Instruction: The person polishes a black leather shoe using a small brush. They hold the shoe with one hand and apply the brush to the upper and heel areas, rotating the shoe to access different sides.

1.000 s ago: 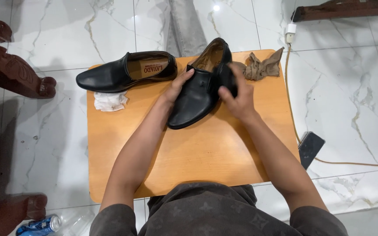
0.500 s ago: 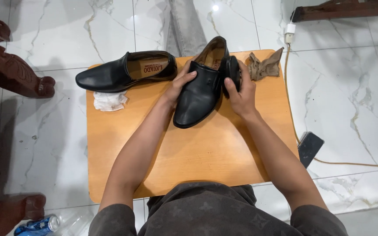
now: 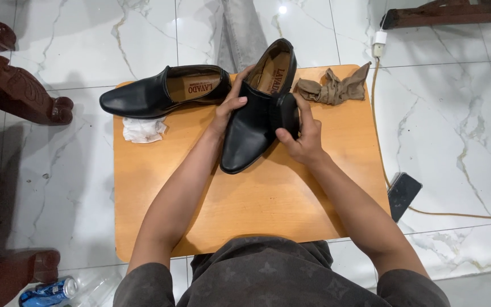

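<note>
Your left hand grips the black shoe along its left side, fingers curled over the collar near the opening, and steadies it on the tabletop. The shoe lies at an angle, toe pointing down toward you and to the left, heel toward the far edge. Your right hand is closed around a dark, rounded brush and presses it against the shoe's right side, about midway along. A second black shoe lies on its own at the far left corner of the tabletop, toe pointing left, its heel end just beside your left fingers. Just below it, a crumpled white tissue sits at the left edge. A bunched brown sock lies near the far right corner, close to the held shoe's heel. On the floor to the right, a dark phone lies with a cable running past it.
</note>
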